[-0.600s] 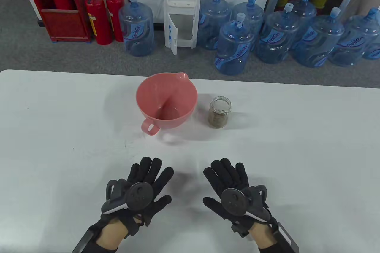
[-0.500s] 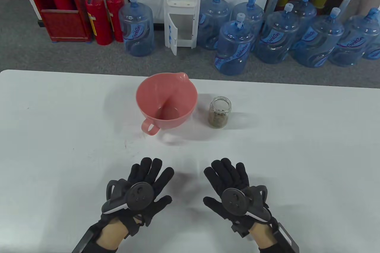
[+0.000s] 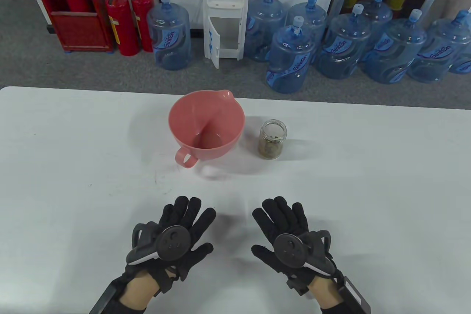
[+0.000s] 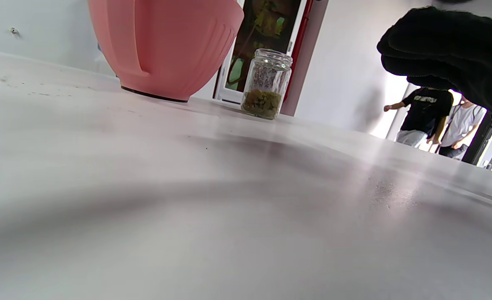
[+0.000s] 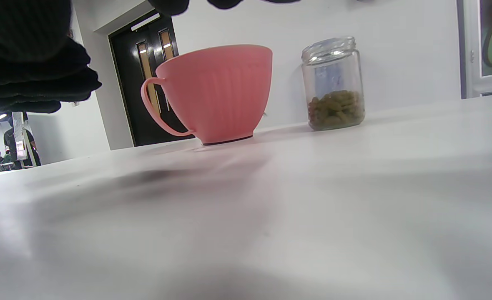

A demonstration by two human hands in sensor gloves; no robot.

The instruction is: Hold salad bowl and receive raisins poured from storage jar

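Resting flat near the front edge, the left hand [image 3: 173,240] and the right hand [image 3: 289,242] both lie palm-down on the white surface [image 3: 368,200], fingers spread out and gripping nothing. They sit side by side with a gap between them, each in a black sensor glove with a round dark tracker strapped to the back.

Further out, around the middle of the surface, sits the pink plastic salad bowl [image 3: 206,124]. It's upright, with a loop handle pointing back toward the hands and a little pour spout on the far rim. From above I can't make out anything inside it. The right wrist view shows it side-on [image 5: 221,93], ribbed wall and a dark ring at the base.

Just beside it on the right, not touching, stands the clear glass storage jar [image 3: 272,139], upright with no lid on. The greenish-brown raisins [image 5: 335,109] only fill roughly the bottom third. Both things are well apart from the hands.

Past the surface's far edge, on the grey floor, there's a bunch of big blue water jugs [image 3: 346,49], a white water dispenser [image 3: 224,8], and two red fire extinguishers [image 3: 128,21] next to a red cabinet [image 3: 68,6].
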